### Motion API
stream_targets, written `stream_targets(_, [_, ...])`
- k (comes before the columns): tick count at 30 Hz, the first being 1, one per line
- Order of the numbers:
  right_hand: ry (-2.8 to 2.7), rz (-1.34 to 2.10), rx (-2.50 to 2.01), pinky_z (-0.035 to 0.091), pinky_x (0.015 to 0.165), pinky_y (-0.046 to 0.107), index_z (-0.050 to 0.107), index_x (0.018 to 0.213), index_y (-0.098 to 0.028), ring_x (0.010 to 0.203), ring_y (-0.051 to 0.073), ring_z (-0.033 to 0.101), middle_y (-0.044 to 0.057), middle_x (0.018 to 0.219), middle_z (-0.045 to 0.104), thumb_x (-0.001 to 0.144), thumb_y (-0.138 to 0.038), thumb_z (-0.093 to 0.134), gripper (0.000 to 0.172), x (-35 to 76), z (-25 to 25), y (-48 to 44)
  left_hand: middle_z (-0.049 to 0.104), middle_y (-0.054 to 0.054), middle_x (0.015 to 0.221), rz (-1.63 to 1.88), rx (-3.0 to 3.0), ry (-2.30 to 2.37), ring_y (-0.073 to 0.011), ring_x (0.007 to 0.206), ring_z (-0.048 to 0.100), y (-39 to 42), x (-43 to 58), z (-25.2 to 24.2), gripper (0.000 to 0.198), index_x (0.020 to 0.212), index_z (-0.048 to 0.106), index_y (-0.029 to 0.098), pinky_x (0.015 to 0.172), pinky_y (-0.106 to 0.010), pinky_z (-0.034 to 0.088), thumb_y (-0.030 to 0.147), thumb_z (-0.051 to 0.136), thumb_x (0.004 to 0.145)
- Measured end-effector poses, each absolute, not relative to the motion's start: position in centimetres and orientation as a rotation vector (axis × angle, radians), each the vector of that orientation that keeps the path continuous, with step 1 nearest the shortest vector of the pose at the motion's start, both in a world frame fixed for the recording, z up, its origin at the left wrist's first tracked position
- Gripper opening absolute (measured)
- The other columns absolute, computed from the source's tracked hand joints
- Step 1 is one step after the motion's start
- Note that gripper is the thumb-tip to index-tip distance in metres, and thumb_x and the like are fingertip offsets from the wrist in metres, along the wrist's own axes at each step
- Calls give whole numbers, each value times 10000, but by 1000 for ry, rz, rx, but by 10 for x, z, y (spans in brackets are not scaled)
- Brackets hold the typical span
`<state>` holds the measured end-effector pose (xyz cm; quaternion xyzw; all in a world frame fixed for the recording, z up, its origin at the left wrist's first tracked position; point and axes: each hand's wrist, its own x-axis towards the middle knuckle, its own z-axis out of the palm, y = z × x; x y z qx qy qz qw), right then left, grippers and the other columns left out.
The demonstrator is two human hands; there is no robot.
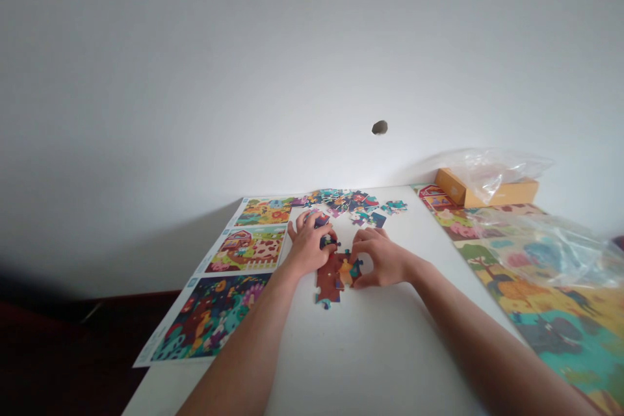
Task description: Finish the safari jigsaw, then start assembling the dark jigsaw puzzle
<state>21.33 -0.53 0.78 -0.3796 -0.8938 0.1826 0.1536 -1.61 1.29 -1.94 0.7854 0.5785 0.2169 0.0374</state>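
My left hand (308, 247) sits at the middle of the white table (370, 351), its fingertips pinching a dark jigsaw piece (329, 242). My right hand (377, 257) rests against the right side of a partly joined patch of jigsaw pieces (332, 277), mostly reddish-brown, with a yellow and teal area. A loose teal piece (323, 303) lies at the patch's lower edge. Beyond both hands, a heap of colourful loose pieces (347, 203) covers the far end of the table.
Along the left edge lie several printed picture sheets (209, 315). A large illustrated poster (536, 322) spreads across the right, partly under clear plastic (541, 247). At the back right stands an orange box (480, 188) beneath a plastic bag (502, 169). A white wall rises behind.
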Motion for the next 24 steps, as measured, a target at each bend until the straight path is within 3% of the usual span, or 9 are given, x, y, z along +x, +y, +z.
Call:
stream_targets(6, [-2639, 540, -1056, 352, 937, 396, 731, 921, -254, 982, 246, 560, 37, 989, 615, 634, -531, 861, 420, 212, 15, -11, 460, -27, 1480, 660, 2410, 1765, -376, 1446, 248, 13, -16, -19, 142, 886, 743, 315, 1139, -706, 144, 277, 718, 751])
stream_targets(11, [-2578, 538, -1071, 363, 903, 374, 712, 1072, -262, 978, 238, 570, 42, 990, 619, 702, -495, 824, 451, 211, 13, -12, 462, -28, 1480, 653, 2411, 1770, -383, 1434, 260, 12, -16, -18, 158, 896, 745, 322, 1131, -716, 152, 271, 716, 749])
stream_targets(16, [-2596, 584, -998, 348, 924, 376, 727, 1031, -274, 931, 214, 581, 25, 945, 620, 735, -467, 804, 362, 209, 8, -12, 465, -28, 1477, 667, 2426, 1768, -374, 1434, 264, 13, -16, -19, 164, 904, 745, 325, 1137, -704, 152, 278, 719, 749])
stream_targets(24, [-2646, 605, -976, 330, 947, 392, 745, 1047, -299, 949, 224, 570, 25, 941, 611, 709, -456, 819, 380, 209, 12, -14, 468, -24, 1479, 660, 2403, 1768, -380, 1432, 267, 11, -15, -16, 159, 890, 749, 327, 1141, -701, 146, 276, 716, 743])
